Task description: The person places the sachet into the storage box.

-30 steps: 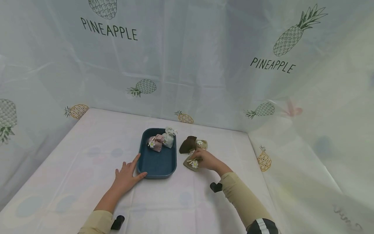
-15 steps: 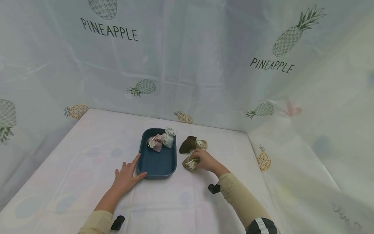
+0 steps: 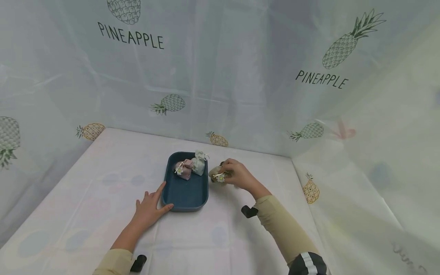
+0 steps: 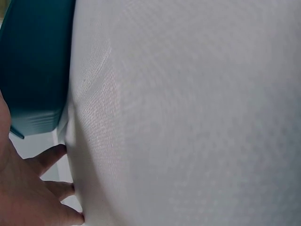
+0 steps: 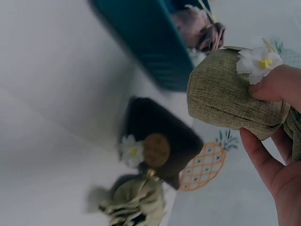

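My right hand (image 3: pixel 239 175) grips an olive-green cloth sachet (image 5: pixel 218 92) with a white flower. It is raised off the table, just beyond the right rim of the blue tray (image 3: pixel 187 196). Thumb and fingers close on the sachet's gathered neck in the right wrist view. My left hand (image 3: pixel 148 209) lies with fingers spread, index finger and thumb touching the tray's near left corner. Inside the tray, toward its far end, sit a pink sachet (image 3: pixel 185 172) and a pale mint sachet (image 3: pixel 198 165) side by side.
Below the raised sachet, a dark brown pouch (image 5: pixel 155 132) with a round tag and a beige sachet (image 5: pixel 138 200) lie on the table; my right hand mostly hides them in the head view. A pineapple-print sheet (image 3: pixel 233 95) hangs behind the white-covered table (image 3: pixel 120 164).
My right hand has lifted the olive-green sachet off the table and carried it away from me and left, toward the tray. The left hand and the tray stay in place.
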`<state>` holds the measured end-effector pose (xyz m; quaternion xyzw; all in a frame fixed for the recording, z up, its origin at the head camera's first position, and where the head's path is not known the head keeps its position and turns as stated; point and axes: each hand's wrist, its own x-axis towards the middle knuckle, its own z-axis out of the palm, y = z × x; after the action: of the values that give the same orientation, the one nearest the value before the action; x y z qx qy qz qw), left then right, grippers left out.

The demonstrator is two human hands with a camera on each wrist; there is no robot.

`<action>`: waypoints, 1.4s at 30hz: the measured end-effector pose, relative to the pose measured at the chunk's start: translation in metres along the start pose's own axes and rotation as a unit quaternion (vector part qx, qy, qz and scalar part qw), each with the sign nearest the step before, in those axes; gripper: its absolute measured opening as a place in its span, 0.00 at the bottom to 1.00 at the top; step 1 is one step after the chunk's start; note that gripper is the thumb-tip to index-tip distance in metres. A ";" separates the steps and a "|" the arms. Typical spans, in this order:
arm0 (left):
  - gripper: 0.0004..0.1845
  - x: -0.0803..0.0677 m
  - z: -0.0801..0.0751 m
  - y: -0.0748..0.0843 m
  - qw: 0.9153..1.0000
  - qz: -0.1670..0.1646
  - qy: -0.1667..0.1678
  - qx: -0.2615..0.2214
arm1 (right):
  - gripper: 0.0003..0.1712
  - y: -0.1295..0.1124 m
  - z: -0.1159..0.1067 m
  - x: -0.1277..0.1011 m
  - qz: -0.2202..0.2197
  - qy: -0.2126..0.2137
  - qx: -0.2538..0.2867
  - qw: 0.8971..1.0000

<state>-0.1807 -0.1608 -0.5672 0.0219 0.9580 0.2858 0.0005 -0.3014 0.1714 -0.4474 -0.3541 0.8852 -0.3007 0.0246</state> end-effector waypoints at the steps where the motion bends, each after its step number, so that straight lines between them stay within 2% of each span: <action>1: 0.50 0.000 0.000 0.000 1.000 -0.001 0.000 0.000 | 0.16 -0.003 0.001 0.004 -0.007 0.001 0.001 1.000; 4: 0.50 -0.001 0.000 0.001 1.000 -0.002 0.000 -0.002 | 0.16 -0.011 0.004 0.014 -0.029 -0.001 0.010 1.000; 9: 0.50 -0.001 0.001 0.002 1.000 0.001 -0.002 -0.008 | 0.15 -0.020 0.015 0.028 -0.040 -0.011 0.016 0.999; 17: 0.50 -0.001 0.002 0.003 1.000 0.002 0.000 -0.012 | 0.15 -0.025 0.033 0.042 -0.032 -0.068 0.031 0.997; 25: 0.51 -0.005 0.006 0.005 1.000 -0.006 -0.007 -0.019 | 0.14 -0.017 0.054 0.045 -0.020 -0.113 -0.011 0.993; 42: 0.50 -0.003 0.001 0.001 1.000 -0.009 -0.004 -0.017 | 0.15 -0.011 0.081 0.066 -0.066 -0.115 -0.073 0.989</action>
<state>-0.1780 -0.1595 -0.5677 0.0141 0.9531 0.3023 0.0073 -0.3234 0.0814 -0.4962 -0.4446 0.8708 -0.1938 0.0802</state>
